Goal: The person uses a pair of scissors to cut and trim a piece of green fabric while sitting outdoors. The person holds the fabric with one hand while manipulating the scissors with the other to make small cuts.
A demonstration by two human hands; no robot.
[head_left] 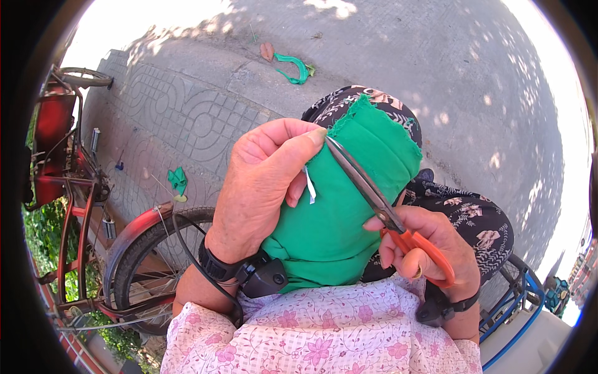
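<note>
A green cloth point(339, 212) with a frayed far edge lies across my lap. My left hand point(265, 174) pinches its upper left edge between thumb and fingers. A small white tag point(310, 185) sticks out from the cloth just below those fingers. In my right hand point(430, 246) is a pair of scissors point(374, 196) with orange handles, my fingers through the loops. The blades look closed or nearly so, and their tips reach the cloth edge right beside my left thumb.
A red bicycle point(134, 240) stands at the left. Green scraps point(177, 179) lie on the patterned pavement point(187, 118), and a green strip point(299, 70) lies farther ahead. At the lower right is a blue metal frame point(529, 299). Dark patterned trousers point(464, 212) cover my legs.
</note>
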